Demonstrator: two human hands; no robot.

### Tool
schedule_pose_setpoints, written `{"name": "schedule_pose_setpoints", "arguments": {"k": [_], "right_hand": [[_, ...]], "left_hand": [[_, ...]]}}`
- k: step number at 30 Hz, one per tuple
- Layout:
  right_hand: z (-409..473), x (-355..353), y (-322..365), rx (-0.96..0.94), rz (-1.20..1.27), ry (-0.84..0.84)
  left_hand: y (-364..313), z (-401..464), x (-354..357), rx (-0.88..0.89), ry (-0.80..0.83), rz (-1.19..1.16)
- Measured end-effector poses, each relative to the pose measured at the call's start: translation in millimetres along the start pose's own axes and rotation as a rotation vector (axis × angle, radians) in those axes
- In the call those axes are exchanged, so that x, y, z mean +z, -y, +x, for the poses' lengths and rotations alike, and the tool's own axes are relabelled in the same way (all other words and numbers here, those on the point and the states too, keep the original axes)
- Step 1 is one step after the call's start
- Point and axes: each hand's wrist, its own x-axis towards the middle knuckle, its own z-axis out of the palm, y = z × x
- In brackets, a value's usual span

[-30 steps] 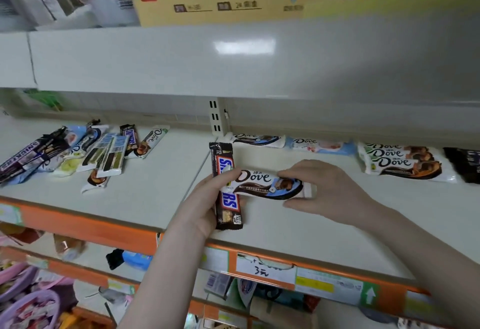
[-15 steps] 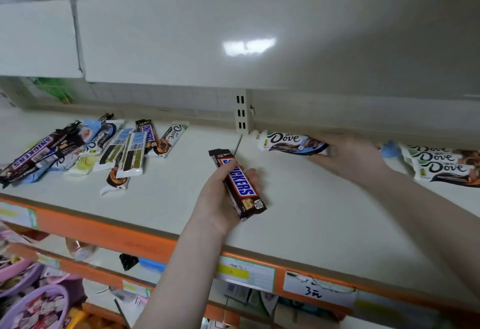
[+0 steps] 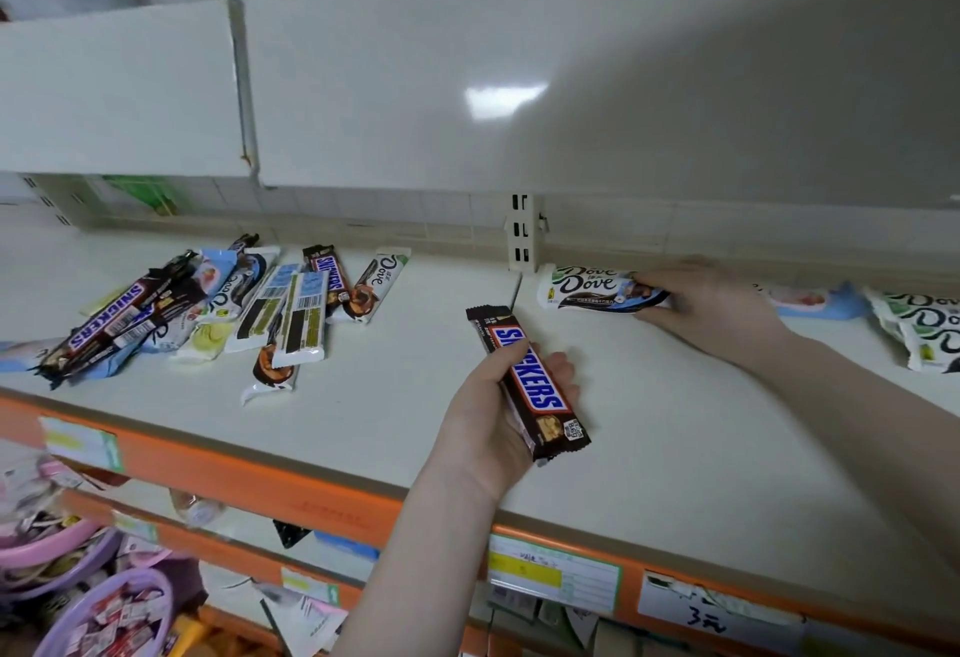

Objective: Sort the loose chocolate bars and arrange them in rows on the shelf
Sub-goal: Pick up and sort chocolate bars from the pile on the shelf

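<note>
A Snickers bar (image 3: 530,386) is being gripped lengthwise in the left hand (image 3: 498,422), fingers curled beneath it, just above the shelf (image 3: 675,448). Ahead and to its right, a blue-trimmed Dove bar (image 3: 597,288) is being pinched at one end by the right hand (image 3: 711,308) and pressed onto a matching bar against the back wall. A jumbled heap of unsorted bars (image 3: 208,313) is lying well to the left of the left hand. From here, the slick wrappers are likely being risked: the upper Dove bar could be slid askew on release, and the Snickers bar could be misplaced among Dove rows.
</note>
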Motion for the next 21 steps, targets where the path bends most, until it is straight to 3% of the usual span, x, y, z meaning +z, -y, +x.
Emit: {"name": "schedule_pose_setpoints", "arguments": {"k": [21], "right_hand": [[-8, -3, 21, 0.066, -0.054, -0.115]], "left_hand": [[0, -3, 0, -0.001, 0.023, -0.101]]}}
